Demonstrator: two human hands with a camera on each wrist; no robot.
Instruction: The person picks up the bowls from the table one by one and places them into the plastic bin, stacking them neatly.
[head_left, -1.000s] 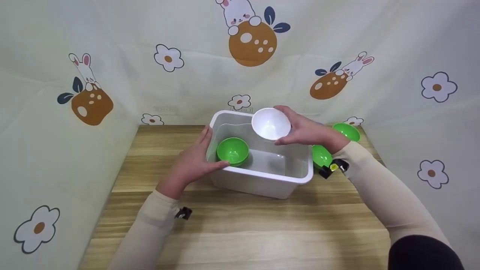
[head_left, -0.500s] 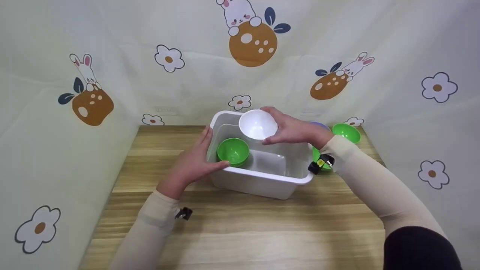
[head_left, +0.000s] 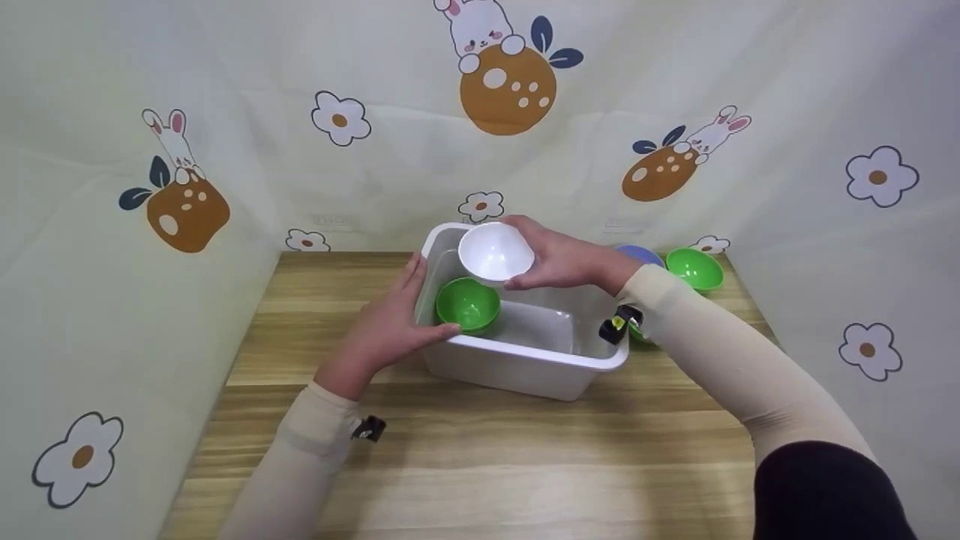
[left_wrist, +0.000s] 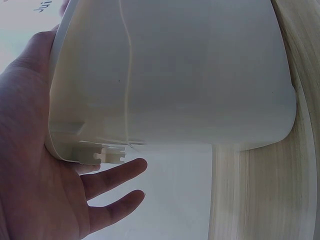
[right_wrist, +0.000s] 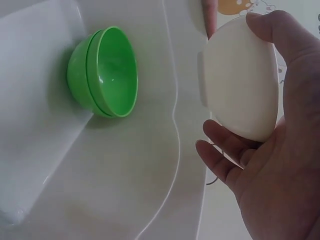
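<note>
My right hand (head_left: 559,260) grips a white bowl (head_left: 496,252) by its underside and holds it tilted above the white bin (head_left: 525,366). In the right wrist view the white bowl (right_wrist: 241,86) sits between my thumb and fingers (right_wrist: 223,152). A green bowl (head_left: 467,304) lies in the bin's left end; the green bowl (right_wrist: 105,71) looks like two nested ones. My left hand (head_left: 390,322) rests flat against the bin's left wall, thumb over the rim. The left wrist view shows the bin (left_wrist: 170,75) against my left palm (left_wrist: 35,165).
The bin stands on a wooden table (head_left: 480,450) ringed by a printed cloth backdrop. To the right of the bin are a purple bowl (head_left: 639,253), a green bowl (head_left: 695,268) and another green bowl (head_left: 639,334) partly hidden by my right forearm.
My right hand has carried the white bowl leftward over the bin, from its right-centre to just above the green bowl. The left hand and the bin have stayed put.
</note>
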